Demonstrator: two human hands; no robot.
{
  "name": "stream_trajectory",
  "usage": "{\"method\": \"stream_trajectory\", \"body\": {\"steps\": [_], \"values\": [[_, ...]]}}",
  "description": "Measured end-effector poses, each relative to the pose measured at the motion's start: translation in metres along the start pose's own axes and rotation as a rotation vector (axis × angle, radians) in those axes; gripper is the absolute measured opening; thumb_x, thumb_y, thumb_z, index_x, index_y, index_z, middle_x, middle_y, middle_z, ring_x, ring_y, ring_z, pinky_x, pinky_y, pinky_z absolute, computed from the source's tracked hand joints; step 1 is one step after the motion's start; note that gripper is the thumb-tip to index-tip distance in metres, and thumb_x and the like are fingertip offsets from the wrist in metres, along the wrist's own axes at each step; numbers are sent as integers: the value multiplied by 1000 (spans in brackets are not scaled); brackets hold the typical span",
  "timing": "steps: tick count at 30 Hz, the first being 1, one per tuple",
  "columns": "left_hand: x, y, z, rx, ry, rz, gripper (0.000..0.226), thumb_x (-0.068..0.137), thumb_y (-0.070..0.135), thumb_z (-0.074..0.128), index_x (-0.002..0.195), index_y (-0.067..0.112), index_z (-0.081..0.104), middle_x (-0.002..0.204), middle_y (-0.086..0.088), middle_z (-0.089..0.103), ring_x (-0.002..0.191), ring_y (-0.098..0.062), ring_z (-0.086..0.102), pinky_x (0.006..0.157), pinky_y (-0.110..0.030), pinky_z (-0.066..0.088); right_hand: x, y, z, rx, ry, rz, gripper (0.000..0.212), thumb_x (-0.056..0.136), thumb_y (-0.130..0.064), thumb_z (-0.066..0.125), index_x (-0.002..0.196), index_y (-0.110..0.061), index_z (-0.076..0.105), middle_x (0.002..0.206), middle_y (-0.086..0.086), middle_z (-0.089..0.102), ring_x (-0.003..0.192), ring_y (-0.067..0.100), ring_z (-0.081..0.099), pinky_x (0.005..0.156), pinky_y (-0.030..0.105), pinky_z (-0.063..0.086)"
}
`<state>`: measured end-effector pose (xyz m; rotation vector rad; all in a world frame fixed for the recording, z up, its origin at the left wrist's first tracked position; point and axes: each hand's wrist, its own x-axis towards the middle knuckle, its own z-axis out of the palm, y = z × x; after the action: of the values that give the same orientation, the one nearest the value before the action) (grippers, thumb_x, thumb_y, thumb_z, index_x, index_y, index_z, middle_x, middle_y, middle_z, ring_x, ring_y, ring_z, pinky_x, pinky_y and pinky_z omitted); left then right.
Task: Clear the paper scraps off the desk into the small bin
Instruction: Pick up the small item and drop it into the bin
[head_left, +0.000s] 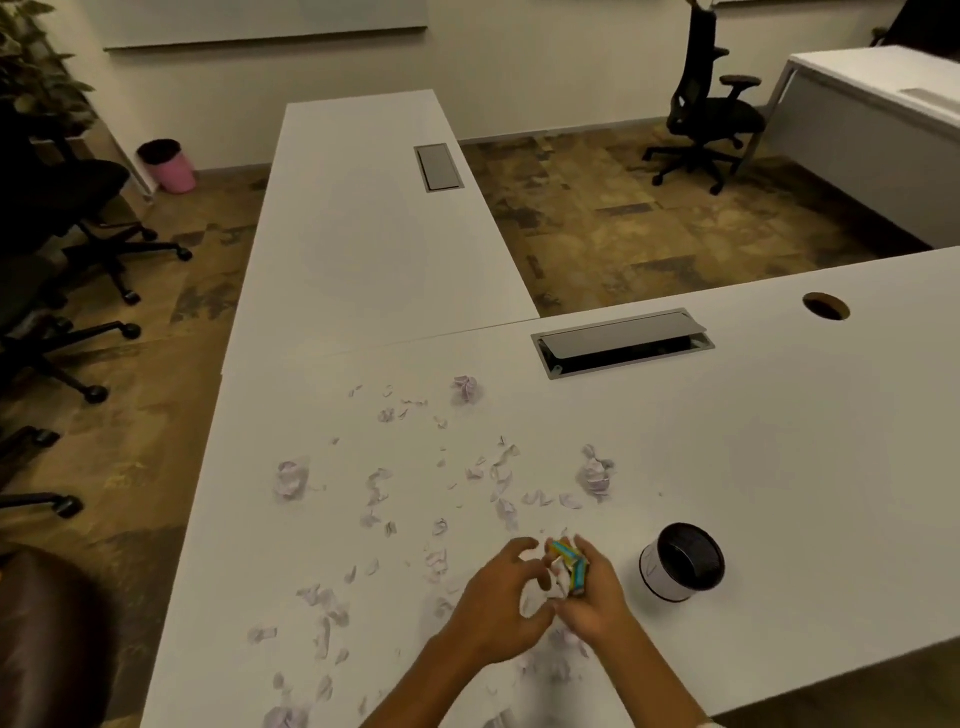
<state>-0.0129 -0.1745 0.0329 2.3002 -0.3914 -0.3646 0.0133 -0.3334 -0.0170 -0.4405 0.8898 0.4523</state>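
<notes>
Several pale paper scraps (498, 470) and crumpled balls (594, 474) lie scattered over the white desk (779, 441). A small white bin with a dark inside (681, 567) stands on the desk, right of my hands. My right hand (589, 597) grips a colourful striped scrap (569, 564) at the near edge of the mess. My left hand (498, 608) is beside it with its fingers curled and apart, the fingertips close to the same scrap. More scraps lie under and in front of my wrists.
A cable hatch (621, 347) and a round grommet hole (826, 306) sit at the desk's far side. A second desk (363, 234) extends away. Office chairs (711, 104) and a pink floor bin (169, 165) stand around.
</notes>
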Motion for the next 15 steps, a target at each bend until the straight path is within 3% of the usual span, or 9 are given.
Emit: {"method": "stream_trajectory", "body": {"steps": [2, 5, 8, 12, 15], "values": [[-3, -10, -4, -29, 59, -32, 26, 79, 51, 63, 95, 30, 58, 142, 14, 40, 117, -9, 53, 95, -31, 51, -5, -29, 1, 99, -28, -74, 21, 93, -30, 53, 91, -10, 60, 76, 8, 63, 54, 17, 63, 54, 25, 55], [-12, -31, -8, -43, 101, -87, 24, 79, 49, 64, 94, 31, 58, 136, 13, 43, 116, -8, 52, 94, -32, 51, -19, -75, -1, 137, 24, -294, 21, 96, -30, 49, 81, -16, 53, 63, 3, 61, 45, 11, 58, 46, 19, 49], [-21, -53, -12, -37, 103, -136, 23, 81, 45, 65, 95, 29, 58, 132, 11, 45, 114, -7, 53, 92, -27, 49, -33, -109, -2, 66, 146, -507, 30, 97, -32, 49, 70, -20, 49, 69, 4, 58, 42, 13, 54, 54, 24, 48], [-30, -73, -17, -31, 114, -207, 21, 79, 41, 69, 92, 30, 58, 121, 17, 44, 103, -2, 54, 76, -2, 36, -36, -131, -6, -138, 415, -746, 32, 95, -32, 55, 67, -17, 56, 74, 6, 61, 54, 18, 57, 56, 31, 48], [-34, -82, -22, -40, 127, -254, 21, 78, 39, 71, 92, 31, 58, 121, 14, 47, 98, -4, 55, 79, -9, 38, -35, -133, -10, -290, 563, -890, 35, 91, -36, 54, 61, -18, 60, 72, 1, 66, 70, 19, 61, 67, 32, 50]]}}
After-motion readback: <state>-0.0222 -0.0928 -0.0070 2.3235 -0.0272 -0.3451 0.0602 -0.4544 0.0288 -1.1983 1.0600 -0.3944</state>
